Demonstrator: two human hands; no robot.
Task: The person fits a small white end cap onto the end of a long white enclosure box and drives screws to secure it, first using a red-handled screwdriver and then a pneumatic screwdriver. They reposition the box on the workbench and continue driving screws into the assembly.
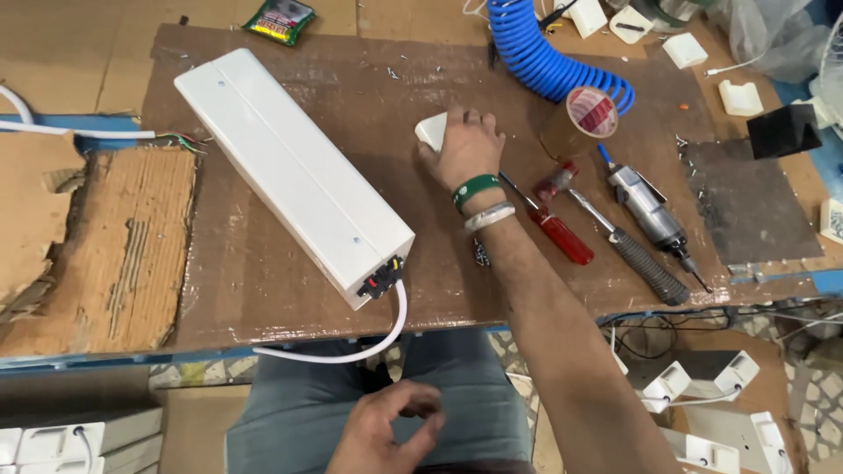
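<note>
On the brown board of the workbench [263, 281], seen from the head camera, the right hand [465, 149] reaches forward and lies over a small white plastic cap [431, 130]. Its fingers curl down onto the cap's far side, so the hand is closing on the piece rather than spread flat; whether the cap is already lifted off the board cannot be told. The cap sits just beside the long white box [294, 175], which lies at a slant across the board with a black connector [383, 279] at its near end and a white cable [351, 347] looping off the bench edge.

Below the bench edge, over the lap, the left hand [386, 430] hangs free with thumb and fingers bent loosely toward each other, pinching nothing visible.

Right of the forearm lie a red-handled screwdriver [558, 233], a hammer [606, 233] and an air-powered driver [650, 215], with a roll of brown tape [587, 116] and a blue coiled hose [549, 57] beyond.

Judging from this, the grip on the cap looks shallow and the cap could slip off and skid among the small screws and scraps scattered on the board. The forearm passes close over the screwdriver, so drawing the arm back low might roll it off the edge. The dangling cable could catch a knee and drag the box.
</note>
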